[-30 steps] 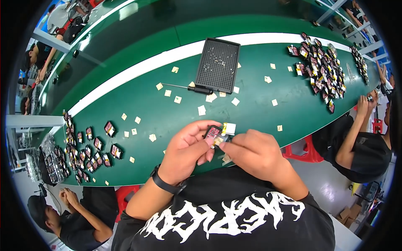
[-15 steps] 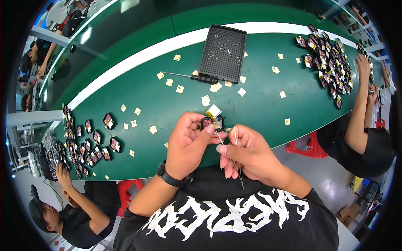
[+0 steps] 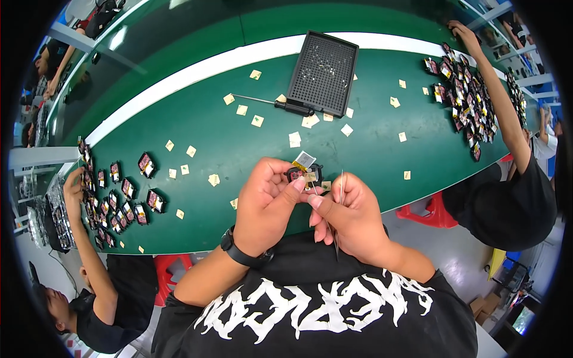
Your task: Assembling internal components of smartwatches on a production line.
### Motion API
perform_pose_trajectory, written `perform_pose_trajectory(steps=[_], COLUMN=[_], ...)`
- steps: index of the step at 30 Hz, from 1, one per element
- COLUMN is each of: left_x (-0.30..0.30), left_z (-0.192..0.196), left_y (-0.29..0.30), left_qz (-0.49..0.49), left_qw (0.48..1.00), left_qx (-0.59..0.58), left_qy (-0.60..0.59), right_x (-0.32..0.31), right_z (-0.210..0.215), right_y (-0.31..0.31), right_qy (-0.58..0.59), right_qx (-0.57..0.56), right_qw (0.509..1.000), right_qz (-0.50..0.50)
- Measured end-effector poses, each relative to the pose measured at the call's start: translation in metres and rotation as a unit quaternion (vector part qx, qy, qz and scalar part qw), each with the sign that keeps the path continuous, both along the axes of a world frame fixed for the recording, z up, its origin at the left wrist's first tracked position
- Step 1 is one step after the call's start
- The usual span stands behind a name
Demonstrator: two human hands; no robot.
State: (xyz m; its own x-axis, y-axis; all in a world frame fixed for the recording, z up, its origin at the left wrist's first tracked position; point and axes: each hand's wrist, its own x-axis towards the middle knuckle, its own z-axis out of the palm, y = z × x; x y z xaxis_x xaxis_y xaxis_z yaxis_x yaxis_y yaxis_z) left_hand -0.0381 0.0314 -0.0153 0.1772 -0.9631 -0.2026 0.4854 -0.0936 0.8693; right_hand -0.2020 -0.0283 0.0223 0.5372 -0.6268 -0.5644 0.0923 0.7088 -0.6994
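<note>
Head view: left hand (image 3: 265,203) pinches a small black part (image 3: 302,174) between thumb and fingertips, just above the near edge of the green table (image 3: 239,149); a silvery square label (image 3: 304,160) stands up from the part. Right hand (image 3: 349,218) is closed narrowly around thin metal tweezers (image 3: 340,191), tips touching the part. Small tan square tags (image 3: 258,121) lie scattered across the table. A black perforated tray (image 3: 323,57) sits at the far side — a black-handled screwdriver (image 3: 280,104) lies just beside it. Similar dark parts are grouped at the left (image 3: 119,194) and right (image 3: 462,98) ends, where other people work. A white stripe (image 3: 197,65) runs along the table.
</note>
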Motion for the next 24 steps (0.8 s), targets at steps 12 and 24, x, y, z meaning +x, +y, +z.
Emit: perform_pose_trajectory(steps=[12, 24], left_x=[0.003, 0.001], left_z=[0.016, 0.007], left_y=[-0.004, -0.001], left_qz=[-0.025, 0.001], left_qw=[0.999, 0.999], left_qx=[0.034, 0.032], left_qy=[0.0, -0.032], right_x=[-0.011, -0.007], right_z=[0.0, 0.003], right_y=[-0.013, -0.053], right_qy=[0.074, 0.181], right_qx=[-0.268, -0.355], right_qw=[0.96, 0.904], right_qz=[-0.003, 0.156])
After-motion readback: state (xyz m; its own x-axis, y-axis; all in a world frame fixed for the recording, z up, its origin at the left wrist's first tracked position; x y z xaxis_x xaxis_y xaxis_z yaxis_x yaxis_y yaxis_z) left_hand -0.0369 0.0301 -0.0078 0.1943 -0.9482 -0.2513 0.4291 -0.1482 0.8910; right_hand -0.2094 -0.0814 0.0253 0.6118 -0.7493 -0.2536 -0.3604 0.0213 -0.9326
